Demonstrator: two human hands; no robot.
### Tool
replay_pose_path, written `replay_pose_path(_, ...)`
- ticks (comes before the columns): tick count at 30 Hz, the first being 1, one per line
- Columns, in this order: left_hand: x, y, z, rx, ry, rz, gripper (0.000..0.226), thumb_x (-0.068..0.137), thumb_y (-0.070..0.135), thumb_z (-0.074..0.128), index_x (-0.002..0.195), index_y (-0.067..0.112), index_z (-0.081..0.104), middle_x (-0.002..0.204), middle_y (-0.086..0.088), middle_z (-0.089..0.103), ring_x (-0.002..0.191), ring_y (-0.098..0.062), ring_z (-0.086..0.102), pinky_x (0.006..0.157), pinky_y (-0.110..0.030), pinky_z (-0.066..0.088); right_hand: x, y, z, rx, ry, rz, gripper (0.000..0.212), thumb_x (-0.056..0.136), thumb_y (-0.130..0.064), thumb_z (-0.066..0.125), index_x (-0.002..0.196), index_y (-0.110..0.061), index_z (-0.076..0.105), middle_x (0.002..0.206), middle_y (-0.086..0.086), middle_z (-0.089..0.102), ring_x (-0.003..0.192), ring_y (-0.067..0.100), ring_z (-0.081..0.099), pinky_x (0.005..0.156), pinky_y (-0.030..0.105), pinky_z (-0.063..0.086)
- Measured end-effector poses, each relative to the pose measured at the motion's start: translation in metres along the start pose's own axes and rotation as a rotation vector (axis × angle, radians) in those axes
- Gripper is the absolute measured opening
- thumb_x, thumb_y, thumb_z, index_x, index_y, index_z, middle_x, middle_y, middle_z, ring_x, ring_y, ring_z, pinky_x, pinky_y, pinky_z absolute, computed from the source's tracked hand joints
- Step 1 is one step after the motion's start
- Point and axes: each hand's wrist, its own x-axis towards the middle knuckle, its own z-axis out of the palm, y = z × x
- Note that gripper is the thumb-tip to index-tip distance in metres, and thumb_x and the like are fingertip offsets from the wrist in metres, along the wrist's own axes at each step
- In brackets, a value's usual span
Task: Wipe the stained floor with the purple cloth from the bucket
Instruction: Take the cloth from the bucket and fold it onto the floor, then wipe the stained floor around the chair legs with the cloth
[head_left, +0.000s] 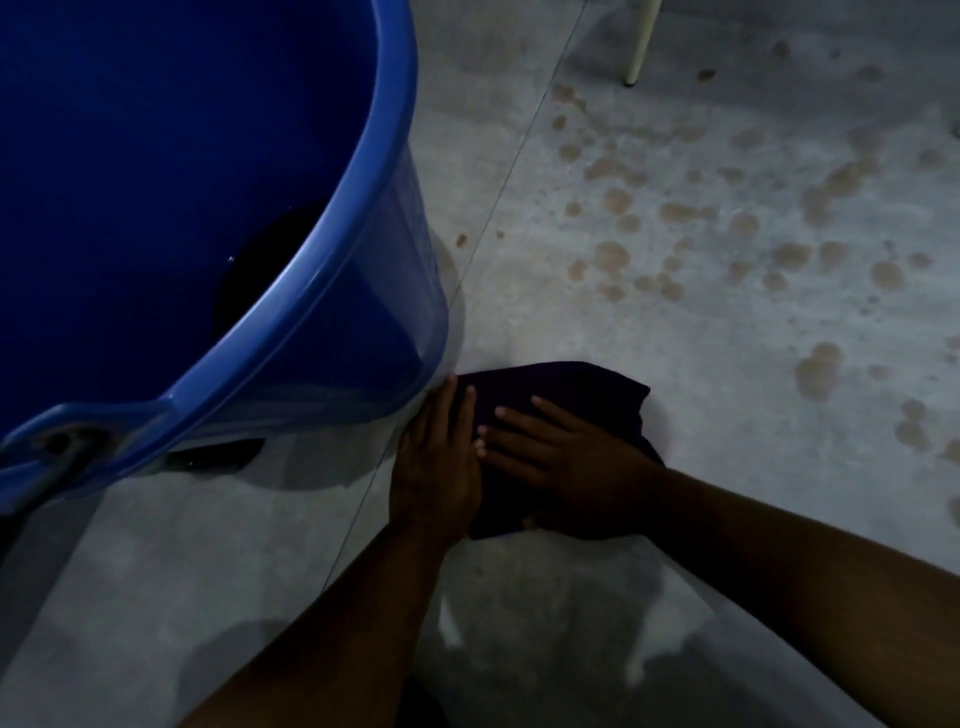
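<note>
The dark purple cloth (582, 395) lies spread on the grey floor just right of the blue bucket (291, 291). My left hand (436, 462) rests flat on the cloth's left edge, close to the bucket's base. My right hand (561, 462) presses flat on the cloth's middle, fingers spread and pointing left. Brown stains (727, 223) dot the floor beyond the cloth, to the upper right. The bucket holds dark water at its bottom.
A pale chair or table leg (641, 47) stands on the floor at the top right. A tile seam (498, 192) runs diagonally past the bucket. A small dark object (218, 454) lies under the bucket's near side. The floor near me looks wet.
</note>
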Motion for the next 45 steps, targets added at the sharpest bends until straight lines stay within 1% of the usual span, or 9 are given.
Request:
replay_pose_path(2, 0.006, 0.001, 0.0, -0.037, 0.019, -0.017, 0.057, 0.097, 0.029, 0.027, 0.149, 0.007, 0.033, 0.158, -0.016, 0.031, 0.143, -0.034, 0.035, 0.115, -0.049, 0.035, -0.005, 0.009, 0.007, 0.024, -0.028, 0.01, 0.079, 0.095, -0.065, 0.039, 0.157, -0.019, 0.022, 0.164, 0.001, 0.022, 0.154, 0.025, 0.011, 0.122, 0.054, 0.012)
replay_pose_path(6, 0.027, 0.018, -0.001, -0.144, 0.078, -0.021, 0.061, 0.097, 0.036, 0.023, 0.15, 0.009, 0.032, 0.161, -0.01, 0.027, 0.146, -0.028, 0.029, 0.12, -0.04, 0.023, -0.03, 0.043, -0.001, -0.028, -0.04, 0.064, 0.079, 0.093, -0.07, 0.035, 0.157, -0.024, 0.024, 0.164, -0.004, 0.022, 0.154, 0.025, 0.012, 0.121, 0.061, 0.005)
replay_pose_path(10, 0.054, 0.033, 0.002, -0.203, 0.08, 0.032, 0.063, 0.096, 0.041, 0.026, 0.15, 0.01, 0.034, 0.162, -0.008, 0.025, 0.148, -0.026, 0.025, 0.121, -0.045, 0.024, -0.051, 0.092, -0.019, -0.129, -0.047, 0.257, 0.08, 0.091, -0.074, 0.032, 0.156, -0.028, 0.024, 0.165, -0.005, 0.02, 0.154, 0.029, 0.009, 0.116, 0.069, 0.006)
replay_pose_path(14, 0.076, 0.037, 0.011, -0.105, 0.088, 0.038, 0.066, 0.095, 0.042, 0.03, 0.152, 0.01, 0.026, 0.164, -0.011, 0.018, 0.15, -0.028, 0.018, 0.122, -0.047, 0.02, -0.048, 0.136, -0.035, -0.127, -0.056, 0.401, 0.081, 0.089, -0.077, 0.025, 0.157, -0.033, 0.019, 0.166, -0.006, 0.013, 0.154, 0.03, 0.002, 0.116, 0.069, 0.003)
replay_pose_path(20, 0.072, 0.033, 0.02, 0.001, 0.075, -0.043, 0.074, 0.097, 0.053, 0.032, 0.155, 0.011, 0.015, 0.166, -0.011, 0.008, 0.153, -0.026, 0.005, 0.124, -0.047, 0.013, 0.016, 0.18, -0.048, -0.14, -0.077, 0.409, 0.079, 0.088, -0.079, 0.011, 0.156, -0.041, 0.003, 0.167, -0.005, -0.001, 0.153, 0.032, -0.01, 0.115, 0.071, -0.001)
replay_pose_path(27, 0.075, 0.033, 0.024, 0.024, 0.046, -0.053, 0.079, 0.096, 0.057, 0.032, 0.156, 0.011, 0.009, 0.166, -0.011, 0.005, 0.153, -0.026, 0.003, 0.124, -0.048, 0.012, 0.129, 0.193, -0.056, -0.13, -0.036, 0.311, 0.071, 0.091, -0.067, 0.002, 0.156, -0.04, 0.006, 0.168, -0.006, -0.002, 0.153, 0.032, -0.01, 0.114, 0.072, -0.004)
replay_pose_path(33, 0.081, 0.034, 0.025, 0.095, 0.003, -0.092, 0.082, 0.093, 0.061, 0.029, 0.156, 0.015, 0.002, 0.166, -0.008, -0.002, 0.151, -0.023, -0.005, 0.123, -0.044, 0.002, 0.176, 0.22, -0.063, -0.138, -0.049, 0.385, 0.074, 0.09, -0.075, 0.014, 0.156, -0.043, 0.005, 0.168, -0.009, -0.003, 0.153, 0.029, -0.012, 0.115, 0.07, -0.007)
replay_pose_path(40, 0.079, 0.033, 0.02, 0.023, 0.038, -0.108, 0.081, 0.092, 0.061, 0.032, 0.155, 0.017, 0.009, 0.165, -0.008, 0.008, 0.152, -0.024, 0.005, 0.122, -0.044, 0.009, 0.116, 0.258, -0.071, -0.052, -0.014, 0.643, 0.079, 0.085, -0.081, 0.011, 0.155, -0.044, 0.006, 0.168, -0.009, -0.001, 0.153, 0.03, -0.011, 0.115, 0.069, -0.009)
replay_pose_path(45, 0.083, 0.041, 0.016, -0.024, 0.104, -0.135, 0.068, 0.092, 0.05, 0.043, 0.148, 0.014, 0.032, 0.159, -0.012, 0.028, 0.146, -0.031, 0.028, 0.115, -0.053, 0.032, 0.024, 0.211, -0.056, -0.085, -0.012, 0.691, 0.075, 0.091, -0.074, 0.014, 0.157, -0.039, 0.008, 0.168, -0.002, 0.003, 0.154, 0.033, -0.006, 0.116, 0.07, -0.002)
